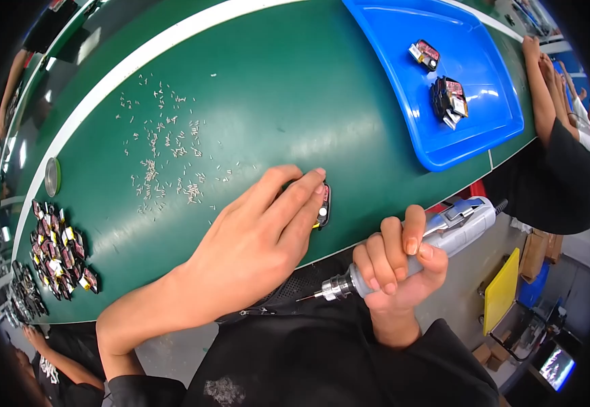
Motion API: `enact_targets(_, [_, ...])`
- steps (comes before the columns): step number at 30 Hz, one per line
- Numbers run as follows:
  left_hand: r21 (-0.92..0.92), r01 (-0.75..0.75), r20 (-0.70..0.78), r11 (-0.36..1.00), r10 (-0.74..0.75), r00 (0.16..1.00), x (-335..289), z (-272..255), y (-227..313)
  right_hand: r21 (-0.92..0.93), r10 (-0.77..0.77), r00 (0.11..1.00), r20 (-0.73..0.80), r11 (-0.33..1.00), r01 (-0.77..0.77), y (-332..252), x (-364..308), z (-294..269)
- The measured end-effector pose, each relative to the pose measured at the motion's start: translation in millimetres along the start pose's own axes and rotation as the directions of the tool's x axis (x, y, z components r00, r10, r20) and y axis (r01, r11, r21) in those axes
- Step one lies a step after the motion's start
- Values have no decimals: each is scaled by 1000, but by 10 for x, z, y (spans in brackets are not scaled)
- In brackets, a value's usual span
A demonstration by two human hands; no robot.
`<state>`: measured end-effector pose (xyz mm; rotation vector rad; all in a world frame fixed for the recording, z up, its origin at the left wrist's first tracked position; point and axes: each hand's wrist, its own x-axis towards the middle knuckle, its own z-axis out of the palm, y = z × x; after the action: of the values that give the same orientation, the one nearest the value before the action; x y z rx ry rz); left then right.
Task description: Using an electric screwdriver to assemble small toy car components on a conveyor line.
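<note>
My left hand (261, 227) lies over a small black-cased electronic module (325, 205) on the green table, close to its near edge. The fingers are drawn together and grip the module; only its right end, with reddish circuitry and a round white spot, shows beyond them. My right hand (403, 264) is wrapped round a silver-grey electric screwdriver (454, 230), held in front of the table edge. Its thin bit (307, 297) points left, apart from the module.
Many tiny metal pins or screws (166, 149) lie scattered on the table. A pile of similar modules (57, 251) and a round green-rimmed tin (52, 176) are at left. At far right, a blue tray (410, 129) holds several modules. Other people (559, 163) sit at both sides.
</note>
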<state>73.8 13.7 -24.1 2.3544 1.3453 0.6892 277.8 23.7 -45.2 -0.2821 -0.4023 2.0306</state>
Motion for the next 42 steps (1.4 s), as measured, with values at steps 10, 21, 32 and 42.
enact_targets(10, [429, -249, -161, 868, 345, 925, 21, 191, -45, -78, 86, 977, -194, 992, -103, 270, -134, 142])
enact_targets(21, [389, -196, -58, 900, 237, 970, -49, 207, 118, -217, 99, 964, -249, 964, -155, 204, -41, 121])
enact_targets(32, [457, -150, -20, 877, 179, 984, -109, 262, 190, -420, -111, 969, 221, 886, 197, -458, 594, 345])
enact_targets(42, [406, -130, -50, 904, 164, 985, -110, 265, 182, -491, -68, 981, 180, 858, 149, -410, 654, 288])
